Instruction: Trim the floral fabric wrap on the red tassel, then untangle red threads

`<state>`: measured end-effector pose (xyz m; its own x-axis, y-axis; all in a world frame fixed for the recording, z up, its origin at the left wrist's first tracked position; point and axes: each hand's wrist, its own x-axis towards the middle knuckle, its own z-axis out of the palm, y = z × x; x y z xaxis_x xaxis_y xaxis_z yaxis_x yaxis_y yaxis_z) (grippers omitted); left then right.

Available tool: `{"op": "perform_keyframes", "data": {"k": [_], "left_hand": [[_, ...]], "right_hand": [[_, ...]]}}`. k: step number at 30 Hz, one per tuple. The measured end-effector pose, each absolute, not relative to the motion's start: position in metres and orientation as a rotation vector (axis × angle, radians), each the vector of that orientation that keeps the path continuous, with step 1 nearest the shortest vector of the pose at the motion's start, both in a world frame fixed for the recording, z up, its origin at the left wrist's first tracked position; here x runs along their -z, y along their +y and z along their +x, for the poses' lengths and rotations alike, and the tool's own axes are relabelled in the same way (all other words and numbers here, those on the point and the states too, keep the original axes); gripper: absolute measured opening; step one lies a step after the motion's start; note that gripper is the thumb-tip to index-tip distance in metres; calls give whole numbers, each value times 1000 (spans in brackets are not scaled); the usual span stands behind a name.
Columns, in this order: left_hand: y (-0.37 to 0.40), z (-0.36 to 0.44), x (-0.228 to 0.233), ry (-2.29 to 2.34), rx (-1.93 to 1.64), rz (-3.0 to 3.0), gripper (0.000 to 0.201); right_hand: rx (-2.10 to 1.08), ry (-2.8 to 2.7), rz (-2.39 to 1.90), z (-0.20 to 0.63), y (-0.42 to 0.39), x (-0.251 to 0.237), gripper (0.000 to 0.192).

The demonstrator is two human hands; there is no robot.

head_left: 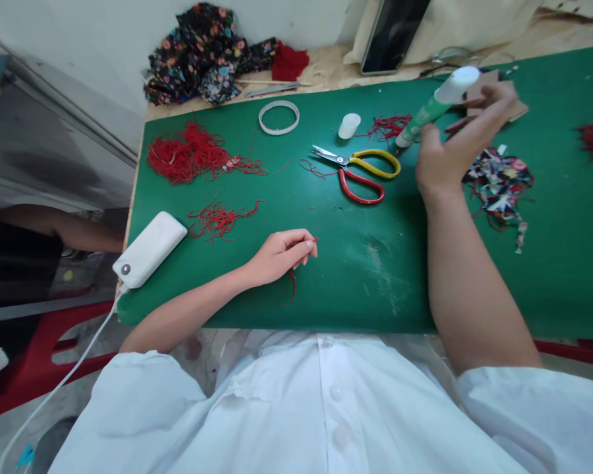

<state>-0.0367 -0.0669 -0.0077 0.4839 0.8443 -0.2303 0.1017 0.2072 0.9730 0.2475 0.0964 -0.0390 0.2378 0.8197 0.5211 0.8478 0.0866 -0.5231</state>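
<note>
My left hand (282, 255) is closed in a pinch above the front of the green mat (336, 276). A short red cord (292, 284) is in it, with a small red tip showing past the fingertips and loose ends hanging below. My right hand (454, 148) is around a green and white glue bottle (427, 113), tilted with its narrow tip down by the mat and its white end up. Part of the grip is hidden. Scissors (346, 161) with one yellow and one red handle lie between the hands, blades partly apart. A small white cap (349, 126) stands behind them.
Red cord piles (190, 155) lie at left, with more cords (389, 126) by the bottle tip. Fabric scraps (501, 184) sit at right. Also present are a white ring (279, 118), power bank (151, 250), phone (394, 36) and floral cloth (197, 52). Another person's arm (74, 224) shows at left.
</note>
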Motion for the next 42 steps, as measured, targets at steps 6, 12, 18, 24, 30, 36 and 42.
{"op": "perform_keyframes", "data": {"k": [6,12,18,24,30,36,42], "left_hand": [[-66,-40,4,884,-514,1374,27],[-65,-42,-6,843,-390,1492,22],[-65,-43,-6,847,-419,1486,23],[-65,-42,-4,837,-475,1472,23],[-63,-42,-2,840,-488,1442,23],[-63,-42,-1,833,-495,1423,24],[-64,-40,3,812,-624,1278,23]], "right_hand": [[-52,-1808,-1121,183,42,30,20],[-501,-2484,-764,86,26,35,25],[-560,-2528,-691,48,43,41,28],[-575,-2498,-588,54,47,47,26],[-637,-2496,-771,42,38,40,32],[-689,-2463,-787,37,37,40,15],[-1094,-2018,-791,44,43,37,16]]}}
